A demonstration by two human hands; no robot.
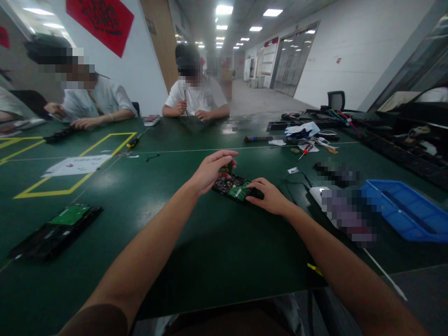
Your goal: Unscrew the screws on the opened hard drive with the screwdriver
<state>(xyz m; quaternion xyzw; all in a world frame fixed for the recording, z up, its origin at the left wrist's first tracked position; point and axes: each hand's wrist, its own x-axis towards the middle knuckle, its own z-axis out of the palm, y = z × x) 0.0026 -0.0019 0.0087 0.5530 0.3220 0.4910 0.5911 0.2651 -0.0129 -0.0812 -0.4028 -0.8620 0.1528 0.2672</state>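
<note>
In front of me on the table lies a black-cased electronic device (pixel 227 192) with its green circuit board (pixel 240 191) exposed. My left hand (pixel 209 171) is over its far left part, fingers closed around a short dark-and-yellow tool that looks like a screwdriver (pixel 228 167). The tip of that tool is hidden. My right hand (pixel 269 197) grips the right end of the device, with thumb on the near side and fingers on top.
A second black device with a green board (pixel 70 214) lies to the left. On the right are a blue tray (pixel 402 210), a white cabled object (pixel 320 198) and a red-handled screwdriver (pixel 307 148). Two people (pixel 101 95) (pixel 210 93) work across the green table (pixel 224 252).
</note>
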